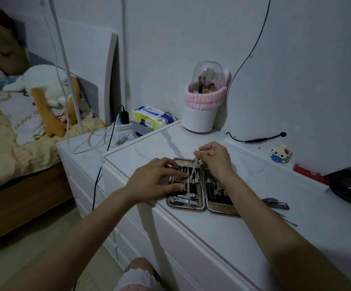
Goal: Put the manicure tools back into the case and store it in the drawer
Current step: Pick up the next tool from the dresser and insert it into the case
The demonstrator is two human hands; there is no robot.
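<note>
- The manicure case [205,203] lies open and flat near the front edge of the white table [243,238], its two halves side by side.
- My left hand [155,181] is spread flat over the left half of the case, fingers pressing on the row of tools under the elastic loops; it grips nothing.
- My right hand [216,159] is pinched shut on a thin metal tool [193,170], held by its upper end and tilted, its lower tip touching the loops in the left half just beside my left fingertips.
- A nail clipper [186,199] already sits in the bottom of the left half.
- The right half is partly hidden under my right forearm; I cannot tell what it holds.
- Loose tools remain on the table to the right of the case: another clipper [277,203] and a few thin picks [286,220].
- Further back stand a domed brush holder [204,101] with a pink band, and a pack of wipes [151,117].
- A small toy block figure [280,153] sits on the ledge at the right.
</note>
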